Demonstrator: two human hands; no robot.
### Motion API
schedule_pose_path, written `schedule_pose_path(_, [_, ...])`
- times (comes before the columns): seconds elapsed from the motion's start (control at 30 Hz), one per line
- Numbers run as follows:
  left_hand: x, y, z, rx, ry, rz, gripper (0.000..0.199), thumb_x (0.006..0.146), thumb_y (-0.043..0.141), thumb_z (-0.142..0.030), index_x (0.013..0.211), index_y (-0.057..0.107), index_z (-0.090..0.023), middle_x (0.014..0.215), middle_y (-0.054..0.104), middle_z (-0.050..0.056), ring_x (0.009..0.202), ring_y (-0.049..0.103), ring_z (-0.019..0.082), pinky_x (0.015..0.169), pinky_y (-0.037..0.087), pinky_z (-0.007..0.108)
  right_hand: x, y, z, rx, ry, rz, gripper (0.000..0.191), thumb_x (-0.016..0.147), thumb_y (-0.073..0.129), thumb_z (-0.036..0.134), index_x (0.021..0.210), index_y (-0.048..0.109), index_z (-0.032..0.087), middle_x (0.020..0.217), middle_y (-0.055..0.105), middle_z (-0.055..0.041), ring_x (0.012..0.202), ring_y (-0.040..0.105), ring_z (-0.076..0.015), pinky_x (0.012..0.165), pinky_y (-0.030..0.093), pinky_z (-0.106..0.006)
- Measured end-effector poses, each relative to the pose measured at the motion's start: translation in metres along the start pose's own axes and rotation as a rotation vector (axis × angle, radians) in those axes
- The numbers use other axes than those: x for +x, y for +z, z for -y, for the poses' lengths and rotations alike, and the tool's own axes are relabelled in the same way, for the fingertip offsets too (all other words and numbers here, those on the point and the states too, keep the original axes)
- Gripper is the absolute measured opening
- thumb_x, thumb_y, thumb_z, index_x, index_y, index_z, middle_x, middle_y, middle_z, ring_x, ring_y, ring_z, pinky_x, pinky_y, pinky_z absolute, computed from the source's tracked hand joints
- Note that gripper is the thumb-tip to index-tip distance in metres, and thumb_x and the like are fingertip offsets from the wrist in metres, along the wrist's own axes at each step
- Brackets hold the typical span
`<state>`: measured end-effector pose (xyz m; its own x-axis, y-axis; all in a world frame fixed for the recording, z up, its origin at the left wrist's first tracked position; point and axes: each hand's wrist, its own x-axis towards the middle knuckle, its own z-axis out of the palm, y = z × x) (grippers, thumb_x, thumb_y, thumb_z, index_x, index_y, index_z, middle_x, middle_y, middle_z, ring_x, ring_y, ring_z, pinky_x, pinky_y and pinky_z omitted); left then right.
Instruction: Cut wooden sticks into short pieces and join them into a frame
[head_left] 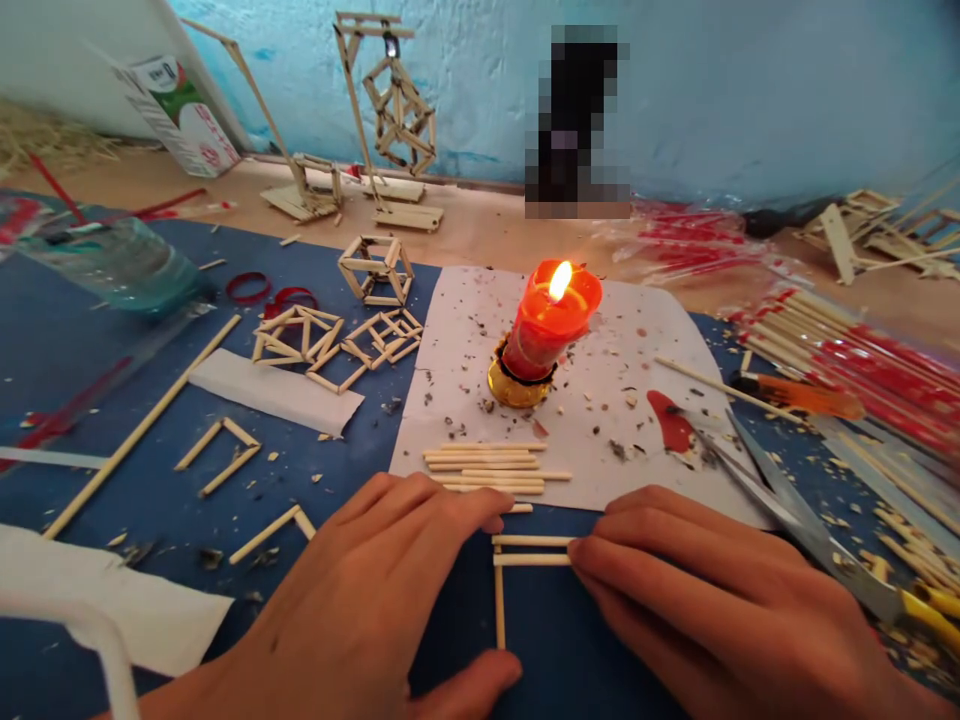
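Two short wooden sticks (534, 541) lie side by side, their left ends at an upright-lying stick (500, 605), in front of me on the blue surface. My right hand (697, 590) has its fingertips closed at the right ends of the two sticks. My left hand (375, 590) is spread, thumb at the lower end of the third stick and index finger just above its top end. Beyond my fingers a row of cut sticks (487, 460) rests on a sheet of paper (600, 470), partly hidden by the left hand.
A lit red candle (551, 320) stands on the paper. Scissors (795, 510) lie at the right, near packed sticks (847, 360). Stick frames (375, 270) and a bent stick piece (225, 450) are at the left, with a plastic cup of liquid (124, 265) behind.
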<state>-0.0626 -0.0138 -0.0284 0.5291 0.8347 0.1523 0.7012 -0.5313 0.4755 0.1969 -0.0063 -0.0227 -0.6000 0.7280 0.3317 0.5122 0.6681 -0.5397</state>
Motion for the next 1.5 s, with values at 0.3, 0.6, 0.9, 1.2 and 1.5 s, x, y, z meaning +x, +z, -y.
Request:
schedule_pose_path(0.3, [-0.002, 0.000, -0.001, 0.024, 0.036, 0.013, 0.061, 0.080, 0.076, -0.041, 0.132, 0.048, -0.027, 0.114, 0.074, 0.004, 0.100, 0.071, 0.027, 0.086, 0.057, 0.039, -0.001, -0.001, 0.000, -0.009, -0.008, 0.028, 0.013, 0.098, 0.059, 0.014, 0.106, 0.066, 0.021, 0.092, 0.075, -0.0067, 0.079, 0.070, -0.0189, 0.066, 0.060, -0.030])
schedule_pose_path(0.6, [-0.002, 0.000, -0.002, 0.014, 0.040, 0.020, 0.058, 0.081, 0.075, -0.036, 0.132, 0.048, -0.028, 0.115, 0.073, 0.004, 0.101, 0.071, 0.027, 0.089, 0.055, 0.039, 0.003, -0.001, 0.001, -0.017, -0.015, 0.045, 0.013, 0.099, 0.056, 0.013, 0.101, 0.068, 0.019, 0.090, 0.075, -0.0079, 0.077, 0.070, -0.0190, 0.067, 0.060, -0.029])
schedule_pose_path(0.9, [-0.007, 0.000, -0.002, -0.013, 0.013, 0.024, 0.050, 0.083, 0.072, -0.026, 0.129, 0.051, -0.027, 0.114, 0.071, 0.000, 0.103, 0.068, 0.023, 0.091, 0.051, 0.037, 0.003, 0.000, 0.003, -0.054, -0.017, 0.029, 0.018, 0.101, 0.053, 0.011, 0.100, 0.070, 0.016, 0.091, 0.074, -0.0071, 0.079, 0.069, -0.0170, 0.071, 0.059, -0.027])
schedule_pose_path(1.2, [-0.006, -0.002, -0.003, -0.047, 0.004, 0.044, 0.045, 0.086, 0.074, -0.030, 0.125, 0.052, -0.029, 0.116, 0.070, -0.003, 0.105, 0.066, 0.021, 0.098, 0.045, 0.037, -0.001, 0.000, 0.006, -0.206, -0.115, -0.047, 0.010, 0.094, 0.068, 0.010, 0.103, 0.068, 0.011, 0.095, 0.073, -0.0103, 0.088, 0.067, -0.0227, 0.076, 0.056, -0.034])
schedule_pose_path(1.5, [-0.003, -0.003, -0.002, -0.054, -0.017, 0.067, 0.054, 0.083, 0.077, -0.032, 0.129, 0.048, -0.030, 0.119, 0.067, -0.001, 0.109, 0.063, 0.024, 0.097, 0.046, 0.041, 0.027, 0.004, 0.014, 0.048, -0.014, 0.118, 0.015, 0.098, 0.060, 0.012, 0.099, 0.074, 0.016, 0.090, 0.069, -0.0062, 0.079, 0.063, -0.0178, 0.071, 0.054, -0.032])
